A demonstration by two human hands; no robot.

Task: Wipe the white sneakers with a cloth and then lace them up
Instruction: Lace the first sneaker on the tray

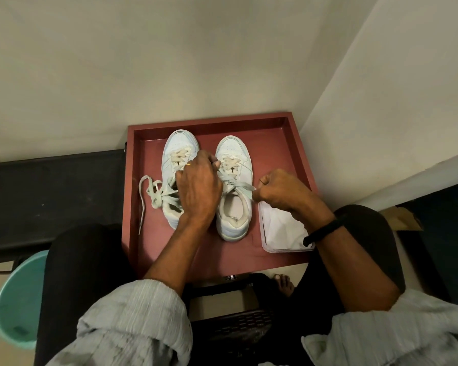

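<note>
Two white sneakers stand side by side, toes away from me, in a dark red tray. The left sneaker is laced, and its loose lace ends trail to the left. The right sneaker has lacing across its upper eyelets. My left hand lies over the gap between the shoes and grips a lace at the right sneaker's eyelets. My right hand pinches the other lace end, drawn out to the right. A white cloth lies in a clear container under my right wrist.
The tray sits in a corner between two pale walls. A teal bucket stands at the lower left beside my left knee. A dark ledge runs along the left. A bare foot and a dark stool show below the tray.
</note>
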